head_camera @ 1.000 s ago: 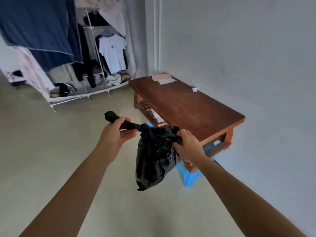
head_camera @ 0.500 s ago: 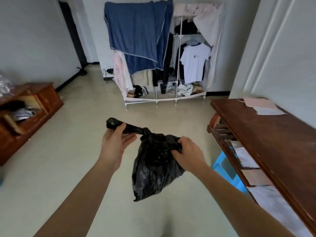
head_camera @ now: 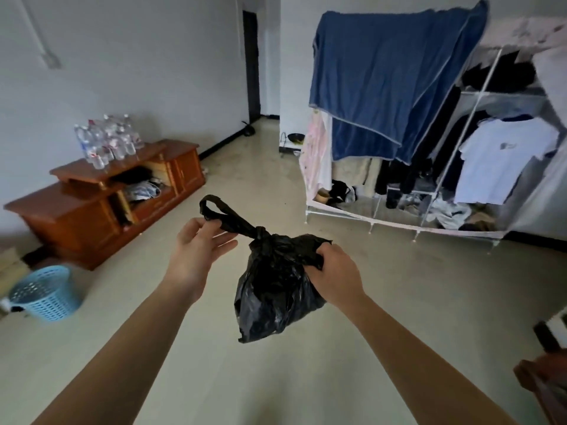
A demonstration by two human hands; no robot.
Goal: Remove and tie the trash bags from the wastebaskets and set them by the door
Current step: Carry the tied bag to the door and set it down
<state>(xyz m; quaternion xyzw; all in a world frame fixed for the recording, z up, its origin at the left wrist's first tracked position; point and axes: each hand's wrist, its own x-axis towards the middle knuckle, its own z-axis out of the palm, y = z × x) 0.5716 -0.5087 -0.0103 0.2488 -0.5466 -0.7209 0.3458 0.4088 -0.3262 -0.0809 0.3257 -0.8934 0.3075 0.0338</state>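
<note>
A small black trash bag [head_camera: 273,289] hangs in front of me above the floor, knotted at its neck. My right hand [head_camera: 331,274] grips the bag's upper right side. My left hand [head_camera: 199,243] has its fingers spread, with only the fingertips pinching the bag's looped handle that sticks up to the left of the knot. A blue mesh wastebasket [head_camera: 43,294] stands on the floor at the far left; no bag shows in it. A dark doorway [head_camera: 252,65] opens at the far end of the room.
A low wooden cabinet [head_camera: 101,194] with several plastic bottles on top lines the left wall. A fabric wardrobe [head_camera: 429,142] full of clothes, a blue cloth draped over it, fills the right. A wooden table corner [head_camera: 546,384] shows at the lower right.
The view has swung left, from the wooden table to the cabinet and doorway. My left hand has loosened from a full grip on the handle to a fingertip pinch; the loop now stands up.
</note>
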